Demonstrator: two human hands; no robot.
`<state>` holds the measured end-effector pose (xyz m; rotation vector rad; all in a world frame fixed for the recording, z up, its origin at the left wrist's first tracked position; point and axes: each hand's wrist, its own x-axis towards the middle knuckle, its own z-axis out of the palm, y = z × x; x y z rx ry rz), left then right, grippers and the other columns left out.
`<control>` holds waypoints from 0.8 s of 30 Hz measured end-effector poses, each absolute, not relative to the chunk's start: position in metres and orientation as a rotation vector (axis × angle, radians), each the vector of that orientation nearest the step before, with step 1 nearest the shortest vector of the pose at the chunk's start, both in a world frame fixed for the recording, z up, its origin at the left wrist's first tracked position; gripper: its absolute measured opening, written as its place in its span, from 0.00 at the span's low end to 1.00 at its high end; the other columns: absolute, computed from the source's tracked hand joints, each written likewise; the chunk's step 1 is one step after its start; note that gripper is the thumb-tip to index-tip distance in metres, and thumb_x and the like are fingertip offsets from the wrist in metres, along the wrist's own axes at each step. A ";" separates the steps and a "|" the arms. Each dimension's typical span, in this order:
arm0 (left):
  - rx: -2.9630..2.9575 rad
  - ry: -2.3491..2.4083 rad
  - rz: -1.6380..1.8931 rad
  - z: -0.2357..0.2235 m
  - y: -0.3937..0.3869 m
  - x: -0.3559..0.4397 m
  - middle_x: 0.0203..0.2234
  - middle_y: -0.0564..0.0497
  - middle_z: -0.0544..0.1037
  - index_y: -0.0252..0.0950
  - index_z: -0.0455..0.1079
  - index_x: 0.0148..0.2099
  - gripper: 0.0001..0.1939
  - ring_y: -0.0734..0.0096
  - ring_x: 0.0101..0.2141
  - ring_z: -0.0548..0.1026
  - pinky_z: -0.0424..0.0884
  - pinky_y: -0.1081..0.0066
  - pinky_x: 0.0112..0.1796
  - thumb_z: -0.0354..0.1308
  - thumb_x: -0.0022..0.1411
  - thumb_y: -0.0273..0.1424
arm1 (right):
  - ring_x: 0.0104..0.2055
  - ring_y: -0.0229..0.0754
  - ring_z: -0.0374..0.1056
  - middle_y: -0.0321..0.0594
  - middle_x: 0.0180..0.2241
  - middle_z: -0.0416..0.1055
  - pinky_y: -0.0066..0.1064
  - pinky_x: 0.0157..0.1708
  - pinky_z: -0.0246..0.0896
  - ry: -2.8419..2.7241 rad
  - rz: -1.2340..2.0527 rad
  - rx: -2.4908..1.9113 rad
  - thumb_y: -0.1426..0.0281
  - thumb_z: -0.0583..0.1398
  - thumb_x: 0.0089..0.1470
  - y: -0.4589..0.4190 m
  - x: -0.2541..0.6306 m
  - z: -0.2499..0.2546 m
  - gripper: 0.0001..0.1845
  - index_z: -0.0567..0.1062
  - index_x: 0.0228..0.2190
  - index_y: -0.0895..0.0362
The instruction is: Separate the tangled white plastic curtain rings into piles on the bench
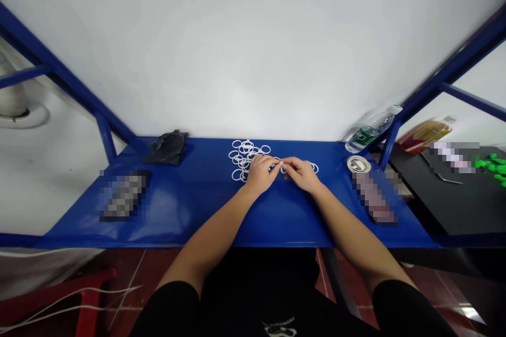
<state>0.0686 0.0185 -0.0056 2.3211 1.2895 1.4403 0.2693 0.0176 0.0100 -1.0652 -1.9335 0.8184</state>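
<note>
A loose pile of several white rings [242, 158] lies at the back middle of the blue table [197, 210]. My left hand [261, 172] and my right hand [302, 172] meet just right of the pile, fingertips pinched together on a small white ring [282, 167]. A few more white rings [314, 167] peek out behind my right hand. Both forearms reach in from the front edge.
A black pouch [168, 146] sits at the back left. A plastic water bottle [371, 130] leans at the back right, with a round metal tin [358, 164] in front of it. Blue frame posts [105, 134] rise at both ends. A black side table [458, 195] stands to the right.
</note>
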 end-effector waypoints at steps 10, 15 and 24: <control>2.354 1.239 1.561 -0.005 0.018 0.069 0.35 0.52 0.85 0.41 0.79 0.40 0.07 0.63 0.40 0.81 0.70 0.55 0.54 0.62 0.73 0.35 | 0.26 0.40 0.75 0.42 0.38 0.83 0.33 0.29 0.72 -1.845 0.809 -0.995 0.53 0.64 0.64 0.022 0.269 0.009 0.19 0.85 0.48 0.51; 2.315 1.401 1.524 -0.006 0.017 0.069 0.35 0.52 0.85 0.43 0.81 0.39 0.08 0.62 0.40 0.81 0.68 0.56 0.52 0.65 0.71 0.38 | 0.24 0.39 0.74 0.40 0.33 0.82 0.32 0.28 0.72 -1.830 0.904 -0.984 0.54 0.63 0.65 0.023 0.267 0.005 0.21 0.84 0.51 0.53; 2.356 1.290 1.491 -0.005 0.018 0.069 0.36 0.52 0.85 0.42 0.80 0.39 0.10 0.63 0.40 0.80 0.70 0.58 0.50 0.63 0.73 0.38 | 0.24 0.39 0.74 0.39 0.30 0.81 0.31 0.26 0.70 -1.739 0.992 -1.015 0.51 0.65 0.61 0.025 0.271 0.003 0.22 0.85 0.46 0.54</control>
